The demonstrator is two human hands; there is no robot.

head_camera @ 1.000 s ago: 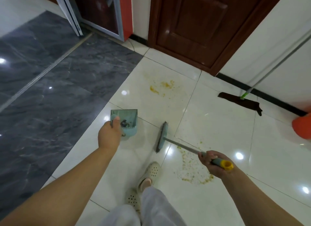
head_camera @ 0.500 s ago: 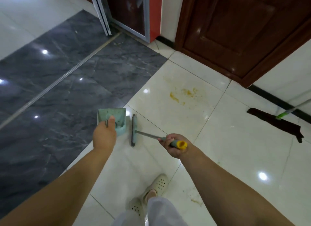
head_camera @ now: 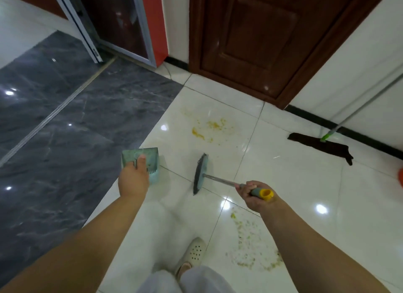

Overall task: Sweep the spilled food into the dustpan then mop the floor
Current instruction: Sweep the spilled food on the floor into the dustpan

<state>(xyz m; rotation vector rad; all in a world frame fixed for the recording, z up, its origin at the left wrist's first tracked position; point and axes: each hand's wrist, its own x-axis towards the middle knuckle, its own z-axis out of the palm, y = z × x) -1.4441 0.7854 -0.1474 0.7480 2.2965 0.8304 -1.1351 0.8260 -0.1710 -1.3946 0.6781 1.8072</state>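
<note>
Glossy white floor tiles (head_camera: 294, 183) meet a dark grey marble strip (head_camera: 65, 129) on the left, and a brown wooden door (head_camera: 250, 37) stands shut at the far side.

The person's left hand (head_camera: 133, 179) grips the teal dustpan (head_camera: 141, 159) from behind. The thumb lies straight up along the back of the pan, while the other fingers are hidden behind the hand and the pan, so I cannot tell how they curl. The pan sits right at the edge where white tile meets grey.

The right hand (head_camera: 254, 194) is wrapped tight round the handle of the small broom (head_camera: 201, 175), fingers curled fully round the grey grip just ahead of its yellow end cap. The metal shaft runs up and left to the brush head, which stands on edge, well apart from the dustpan.

Two patches of spilled food show. An orange-yellow smear (head_camera: 207, 129) lies on the tile beyond the brush head, towards the door. A greenish-yellow scatter (head_camera: 250, 244) lies nearer, under the right forearm, beside the person's pale perforated shoe (head_camera: 194, 253).

Off to the right a flat mop (head_camera: 318, 146) rests on the floor, its dark pad down and its green-jointed pole leaning against the white wall (head_camera: 349, 63). An orange object (head_camera: 400, 179) peeks in at the right edge.
</note>
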